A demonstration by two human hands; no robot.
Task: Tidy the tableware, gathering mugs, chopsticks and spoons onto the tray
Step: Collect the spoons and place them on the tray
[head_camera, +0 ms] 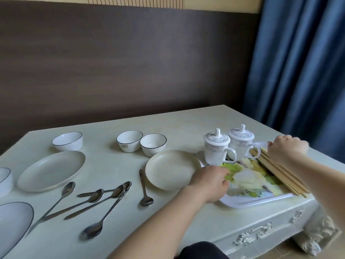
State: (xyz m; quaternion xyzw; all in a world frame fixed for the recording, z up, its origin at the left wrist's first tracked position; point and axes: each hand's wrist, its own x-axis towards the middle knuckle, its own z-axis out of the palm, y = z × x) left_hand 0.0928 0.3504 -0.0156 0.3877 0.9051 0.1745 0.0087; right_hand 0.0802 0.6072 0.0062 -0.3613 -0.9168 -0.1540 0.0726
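— What are the hands doing?
— The right hand (287,149) is gripping the chopsticks (278,172) lying along the tray (261,200); the left hand (209,182), fingers curled, is resting on the tray's near-left edge.
— Mugs, spoons?
— Both mugs (216,148) are standing just left of the right hand; the spoons (104,195) are lying left of the left hand.

White, grey-banded mugs (217,149) — floral green-yellow tray (257,200)

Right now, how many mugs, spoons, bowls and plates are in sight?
Mugs: 2
Spoons: 6
Bowls: 4, one cut off at the left edge
Plates: 3
Total: 15
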